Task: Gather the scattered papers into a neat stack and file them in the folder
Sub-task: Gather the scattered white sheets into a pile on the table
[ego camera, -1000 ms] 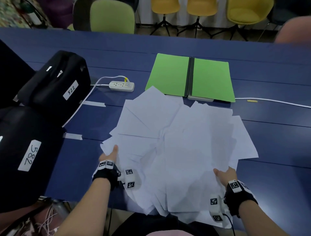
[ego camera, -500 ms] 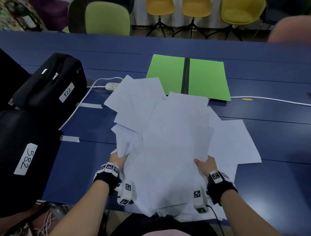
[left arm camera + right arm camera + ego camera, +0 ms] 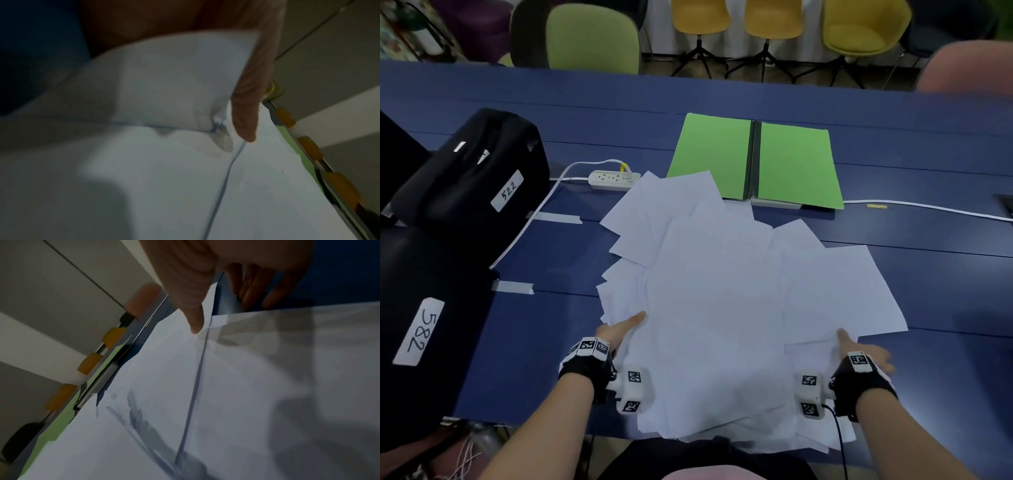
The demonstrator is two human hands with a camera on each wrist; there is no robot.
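Several white papers [image 3: 715, 308] lie fanned in a loose overlapping pile on the blue table [image 3: 945, 291], their near edges hanging over its front edge. Behind them the green folder [image 3: 794, 164] lies open and flat, and the far sheets overlap its near edge. My left hand [image 3: 625, 329] holds the pile's left side, with its thumb [image 3: 246, 113] on top and its fingers hidden under the sheets. My right hand [image 3: 859, 349] is at the pile's right side. Its thumb [image 3: 191, 305] presses on a sheet, and its straight fingers [image 3: 259, 288] lie just past the paper's edge.
Two black bags, labelled 522 [image 3: 482, 171] and 582 [image 3: 421, 325], fill the table's left side. A white power strip [image 3: 613, 180] lies just left of the folder. A white cable [image 3: 928, 207] runs off to the right. Chairs [image 3: 592, 37] stand beyond the far edge.
The sheets that both hands had lifted and bunched together now lie lower and flatter on the table. My hands have moved apart, and the right one has gone further right.
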